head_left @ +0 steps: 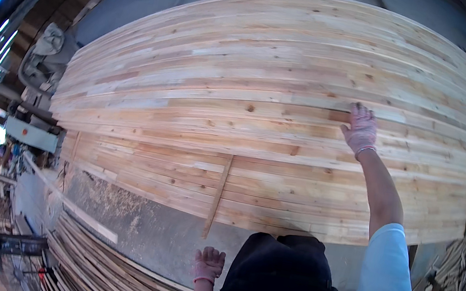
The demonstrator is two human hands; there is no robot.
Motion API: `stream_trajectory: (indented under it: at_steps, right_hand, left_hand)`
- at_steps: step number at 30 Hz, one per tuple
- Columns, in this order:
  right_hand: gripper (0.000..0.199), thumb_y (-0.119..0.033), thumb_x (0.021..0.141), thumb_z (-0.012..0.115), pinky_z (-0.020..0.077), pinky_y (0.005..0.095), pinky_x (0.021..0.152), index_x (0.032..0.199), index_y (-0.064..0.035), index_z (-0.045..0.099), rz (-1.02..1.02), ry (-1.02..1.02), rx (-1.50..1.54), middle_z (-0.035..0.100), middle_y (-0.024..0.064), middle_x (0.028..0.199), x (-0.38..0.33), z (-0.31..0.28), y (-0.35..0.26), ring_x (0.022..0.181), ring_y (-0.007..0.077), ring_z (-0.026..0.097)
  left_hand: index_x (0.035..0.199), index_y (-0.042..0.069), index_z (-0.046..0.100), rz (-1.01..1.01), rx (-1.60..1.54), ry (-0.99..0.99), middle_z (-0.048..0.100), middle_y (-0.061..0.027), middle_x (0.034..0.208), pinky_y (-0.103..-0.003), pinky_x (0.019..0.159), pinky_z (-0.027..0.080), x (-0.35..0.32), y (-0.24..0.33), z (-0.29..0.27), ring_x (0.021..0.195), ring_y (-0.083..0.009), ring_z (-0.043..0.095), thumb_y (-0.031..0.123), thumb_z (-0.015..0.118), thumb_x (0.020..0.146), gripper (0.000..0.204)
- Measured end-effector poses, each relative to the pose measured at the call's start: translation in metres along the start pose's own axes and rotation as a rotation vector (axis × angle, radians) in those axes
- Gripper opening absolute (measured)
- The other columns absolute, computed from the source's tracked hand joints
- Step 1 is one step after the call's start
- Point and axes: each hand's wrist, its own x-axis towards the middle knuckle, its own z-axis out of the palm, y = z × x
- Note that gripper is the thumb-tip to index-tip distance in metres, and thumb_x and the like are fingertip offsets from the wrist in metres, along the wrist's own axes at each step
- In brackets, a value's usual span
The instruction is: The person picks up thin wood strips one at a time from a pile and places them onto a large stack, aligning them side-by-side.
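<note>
A wide stack of long pale wooden boards (206, 88) with knots lies in front of me, edge beside edge. My right hand (361, 131), in a pinkish work glove, reaches out over the upper layer. Its fingers rest on the boards, thumb held apart, beside a short dark gap between two of them. Low in front of my body, away from the stack, hangs my left hand (209, 264) in a similar glove. Its fingers are curled in, and nothing shows in them. A thin wooden strip (217, 196) lies crosswise over the lower layer and sticks out past its near edge.
Long thin wood strips (105, 266) lie piled on the floor at lower left, near scattered sawdust (114, 199). Offcuts (442, 285) heap up at the right. A pale sack (51, 40) and machinery stand beyond the stack's left end.
</note>
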Motion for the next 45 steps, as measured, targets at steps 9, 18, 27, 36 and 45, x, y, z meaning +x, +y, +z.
stream_trajectory:
  at_steps: [9,18,27,36,45]
  right_hand:
    - [0.071,-0.039,0.081,0.059,0.0222,0.0462,0.111,0.138,-0.0060,0.033,-0.063,0.262,0.052,0.038,0.0143,0.141,-0.006,0.084,-0.004,0.133,0.0310,0.031]
    - [0.048,-0.025,0.074,0.069,0.0458,0.0377,0.088,0.117,-0.0126,0.051,-0.126,-0.216,0.023,0.056,0.0116,0.117,0.044,0.019,0.005,0.107,0.0290,0.055]
    - [0.037,-0.033,0.073,0.071,0.0504,0.0333,0.078,0.102,-0.0112,0.067,-0.336,-0.848,0.655,0.070,0.0076,0.093,-0.086,0.038,0.012,0.087,0.0199,0.065]
    - [0.051,-0.028,0.078,0.071,0.0516,0.0293,0.074,0.120,-0.0013,0.058,-0.324,-1.178,0.716,0.065,0.0086,0.098,-0.331,0.018,-0.098,0.088,0.0168,0.065]
    - [0.042,-0.036,0.077,0.069,0.0508,0.0304,0.069,0.104,-0.0040,0.065,-0.391,-0.888,0.440,0.067,0.0150,0.091,-0.480,0.005,0.004,0.078,0.0191,0.064]
  left_hand:
    - [0.068,0.012,0.051,0.157,0.043,0.233,0.047,-0.0007,0.064,-0.039,0.069,0.047,-0.012,-0.010,-0.016,0.060,-0.0196,0.046,0.053,0.038,0.094,0.050]
    - [0.097,0.010,0.057,0.101,0.050,0.229,0.062,-0.0064,0.085,-0.051,0.085,0.050,0.008,-0.020,-0.006,0.076,-0.0274,0.059,0.047,0.040,0.096,0.041]
    - [0.114,0.008,0.054,-0.069,0.132,-0.160,0.062,-0.0086,0.100,-0.044,0.087,0.049,0.027,0.005,0.000,0.087,-0.0266,0.059,0.042,0.045,0.095,0.040]
    - [0.119,0.006,0.053,-0.174,0.169,-0.441,0.062,-0.0111,0.107,-0.044,0.088,0.050,0.005,0.000,0.039,0.098,-0.0287,0.060,0.042,0.056,0.091,0.045]
    - [0.099,0.004,0.059,-0.158,0.145,-0.521,0.064,-0.0116,0.089,-0.045,0.082,0.053,-0.020,0.042,-0.032,0.086,-0.0304,0.063,0.038,0.059,0.090,0.036]
